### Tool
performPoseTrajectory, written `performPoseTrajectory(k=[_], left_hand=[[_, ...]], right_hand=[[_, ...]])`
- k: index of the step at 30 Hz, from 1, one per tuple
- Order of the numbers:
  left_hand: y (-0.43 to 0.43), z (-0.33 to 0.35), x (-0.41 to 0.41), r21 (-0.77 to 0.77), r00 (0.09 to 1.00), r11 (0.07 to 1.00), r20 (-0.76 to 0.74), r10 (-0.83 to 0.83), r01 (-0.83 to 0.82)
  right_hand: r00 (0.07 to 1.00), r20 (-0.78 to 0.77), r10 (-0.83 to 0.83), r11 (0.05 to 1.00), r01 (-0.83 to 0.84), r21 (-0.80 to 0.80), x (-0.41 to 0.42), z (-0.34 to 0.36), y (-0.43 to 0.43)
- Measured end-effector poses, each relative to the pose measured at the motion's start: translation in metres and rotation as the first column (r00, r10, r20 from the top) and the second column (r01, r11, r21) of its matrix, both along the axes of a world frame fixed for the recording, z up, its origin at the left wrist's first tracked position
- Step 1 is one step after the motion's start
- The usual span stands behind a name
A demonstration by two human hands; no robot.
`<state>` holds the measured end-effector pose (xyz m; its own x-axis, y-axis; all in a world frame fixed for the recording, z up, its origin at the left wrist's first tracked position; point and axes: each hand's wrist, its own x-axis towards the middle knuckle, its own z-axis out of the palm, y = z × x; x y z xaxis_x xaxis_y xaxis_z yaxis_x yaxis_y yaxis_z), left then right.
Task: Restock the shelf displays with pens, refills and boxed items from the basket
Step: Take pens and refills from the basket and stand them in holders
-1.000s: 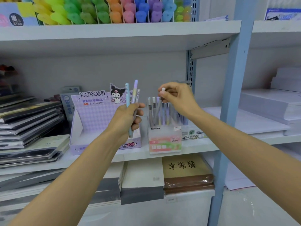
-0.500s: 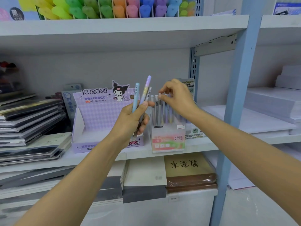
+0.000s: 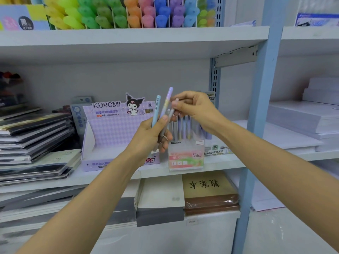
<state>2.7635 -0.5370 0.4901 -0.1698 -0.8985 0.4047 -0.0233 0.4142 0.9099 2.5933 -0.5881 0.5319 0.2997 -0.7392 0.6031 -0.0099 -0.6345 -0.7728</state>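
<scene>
Shelf (image 3: 256, 138): purple display box (image 3: 113, 132) at left, clear pen box (image 3: 186, 158) just beside it, part filled. Left hand (image 3: 150, 138) grips three pens (image 3: 167, 101) in front of both. Right hand (image 3: 194, 109) has left the pen box since half a second ago and now pinches the grey pen (image 3: 170, 114) at its top. I judge the next pen is being drawn for the box.

Both bare forearms rise from the lower corners and meet at mid-frame; the left hand (image 3: 150, 138) is curled, thumb on top, round three pens (image 3: 167, 99) that fan upward out of it; the right hand (image 3: 196, 110), knuckles up and wrist bent down, pinches the top of the grey pen (image 3: 170, 116) between thumb and forefinger; its other fingers are curled under.
</scene>
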Motion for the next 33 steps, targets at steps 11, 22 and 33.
performPoseTrajectory(k=[11,22,33], left_hand=[[0.002,0.006,0.014,0.097,0.928,0.966,-0.272,0.255,-0.237],[0.015,0.023,-0.008,-0.042,0.948,0.962,-0.185,0.260,-0.272],[0.006,0.002,-0.003,0.042,0.981,0.983,-0.065,0.183,-0.180]], right_hand=[[1.000,0.019,-0.001,0.991,-0.002,0.136,-0.034,-0.005,0.013],[0.936,-0.353,0.003,0.985,-0.063,-0.160,-0.011,0.004,0.028],[0.961,0.028,-0.274,0.945,0.275,-0.179,-0.018,0.004,0.005]])
